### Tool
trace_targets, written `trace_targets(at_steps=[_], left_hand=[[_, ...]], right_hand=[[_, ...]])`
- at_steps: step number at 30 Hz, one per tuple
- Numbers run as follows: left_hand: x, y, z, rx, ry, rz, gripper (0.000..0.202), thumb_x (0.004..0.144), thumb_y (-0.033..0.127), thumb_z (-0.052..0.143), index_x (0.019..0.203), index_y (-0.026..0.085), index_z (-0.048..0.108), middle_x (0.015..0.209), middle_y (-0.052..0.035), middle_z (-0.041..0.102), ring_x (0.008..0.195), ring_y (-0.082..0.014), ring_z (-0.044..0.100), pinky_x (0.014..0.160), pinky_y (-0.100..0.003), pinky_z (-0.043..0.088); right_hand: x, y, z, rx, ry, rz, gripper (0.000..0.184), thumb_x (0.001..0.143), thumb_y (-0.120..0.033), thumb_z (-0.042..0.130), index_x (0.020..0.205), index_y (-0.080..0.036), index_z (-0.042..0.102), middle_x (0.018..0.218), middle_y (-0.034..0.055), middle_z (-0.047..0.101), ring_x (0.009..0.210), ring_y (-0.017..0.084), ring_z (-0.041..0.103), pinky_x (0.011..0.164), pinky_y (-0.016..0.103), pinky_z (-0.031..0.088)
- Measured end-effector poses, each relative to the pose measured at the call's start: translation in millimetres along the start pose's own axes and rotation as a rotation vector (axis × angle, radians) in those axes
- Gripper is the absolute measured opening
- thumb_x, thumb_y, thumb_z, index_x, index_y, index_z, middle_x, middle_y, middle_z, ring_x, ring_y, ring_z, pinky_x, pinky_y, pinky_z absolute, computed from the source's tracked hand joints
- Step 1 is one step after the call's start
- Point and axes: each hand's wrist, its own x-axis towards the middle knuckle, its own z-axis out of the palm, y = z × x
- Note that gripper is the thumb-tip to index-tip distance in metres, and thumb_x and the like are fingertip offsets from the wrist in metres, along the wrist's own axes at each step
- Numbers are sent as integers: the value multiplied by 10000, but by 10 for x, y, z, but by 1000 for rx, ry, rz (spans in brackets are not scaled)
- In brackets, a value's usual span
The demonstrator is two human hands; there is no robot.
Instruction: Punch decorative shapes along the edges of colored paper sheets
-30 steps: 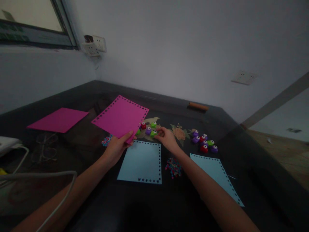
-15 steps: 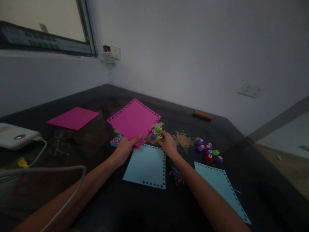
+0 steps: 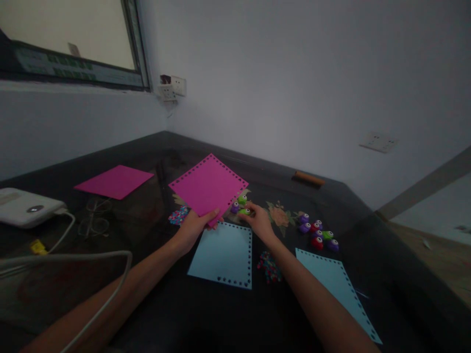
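My left hand (image 3: 198, 223) pinches the near corner of a pink paper sheet (image 3: 209, 189), thumb on top. Small shapes are punched along several of the sheet's edges, and it is raised at a slant above the table. My right hand (image 3: 260, 221) has its fingers closed round a green craft punch (image 3: 244, 212) with an eye on it. Right behind are a second green punch (image 3: 242, 200) and a purple punch (image 3: 234, 208), partly beside the pink sheet's edge. Below both hands lies a light blue sheet (image 3: 222, 255) with punched edges.
Several purple, red and green punches (image 3: 317, 232) cluster at the right, near another blue sheet (image 3: 336, 279). Paper bits (image 3: 269, 267) and more bits (image 3: 178, 215) lie in piles. Leftward are a pink sheet (image 3: 116, 181), glasses (image 3: 93, 223), a white device (image 3: 29, 208) and a cable (image 3: 125, 255).
The view has shifted slightly. The pink sheet is a little lower and further right in the picture. My right hand stays at the green punch, with its fingers slightly moved.
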Motion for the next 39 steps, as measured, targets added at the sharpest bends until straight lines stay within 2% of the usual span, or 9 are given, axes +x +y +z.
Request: trace_targets(at_steps=[5, 9, 15, 21, 25, 29, 33, 36, 39], left_hand=[[-8, 0, -7, 14, -3, -9, 250, 751, 377, 653, 678, 138, 672, 561, -16, 599, 490, -104, 481, 486, -223, 357], [-10, -33, -15, 24, -7, -11, 251, 755, 383, 660, 690, 141, 665, 592, -22, 612, 516, -112, 499, 501, -226, 370], [-35, -39, 17, 50, -33, -21, 277, 761, 399, 654, 680, 134, 653, 575, -11, 596, 509, -108, 488, 504, -224, 369], [-81, -4, 59, 104, -58, -14, 264, 754, 379, 643, 647, 138, 650, 566, -7, 594, 502, -107, 480, 505, -223, 360], [-102, 4, 80, 187, -82, 5, 255, 766, 374, 619, 666, 144, 670, 526, 0, 579, 500, -120, 488, 515, -229, 365], [-137, 29, 128, 255, -62, 36, 264, 750, 380, 612, 599, 164, 622, 519, -1, 577, 500, -137, 508, 529, -251, 393], [-185, 41, 187, 285, -37, 68, 273, 731, 391, 636, 561, 186, 580, 551, 0, 602, 536, -151, 540, 567, -265, 429], [-226, 61, 247, 323, -42, 69, 247, 735, 393, 631, 604, 185, 611, 540, 11, 592, 533, -148, 532, 562, -259, 425], [-281, 105, 370, 341, -84, 33, 265, 742, 392, 630, 586, 178, 603, 536, 7, 587, 538, -145, 529, 567, -256, 419]], right_hand=[[-82, -71, -166, 141, 38, 1, 310, 697, -405, 666, 906, -179, 633, 740, 22, 624, 623, 171, 542, 588, 284, 394], [-214, -163, -305, 260, 38, 16, 318, 708, -436, 648, 896, -185, 595, 645, 1, 604, 598, 186, 580, 533, 276, 394], [-471, -193, -514, 574, -15, 116, 361, 683, -425, 709, 925, -201, 561, 734, 30, 698, 561, 172, 620, 481, 258, 397], [-838, -173, -760, 750, 11, 254, 372, 652, -326, 782, 969, -206, 629, 843, 11, 684, 614, 147, 657, 534, 248, 455], [-1121, -163, -884, 942, 6, 405, 419, 639, -301, 808, 1027, -238, 664, 914, 1, 674, 721, 156, 684, 655, 272, 511], [-1332, -144, -962, 1085, 18, 514, 448, 638, -298, 818, 1059, -258, 671, 937, 7, 679, 835, 195, 697, 733, 300, 539], [-1429, -104, -987, 1140, 53, 537, 488, 639, -289, 818, 1097, -266, 651, 925, 1, 671, 906, 227, 694, 770, 322, 554], [-1452, -67, -968, 1167, 93, 555, 533, 604, -260, 839, 1095, -261, 631, 896, -10, 666, 864, 224, 703, 736, 319, 562], [-1467, -72, -947, 1182, 100, 590, 492, 557, -245, 860, 996, -217, 640, 871, -1, 673, 788, 208, 706, 682, 301, 557]])
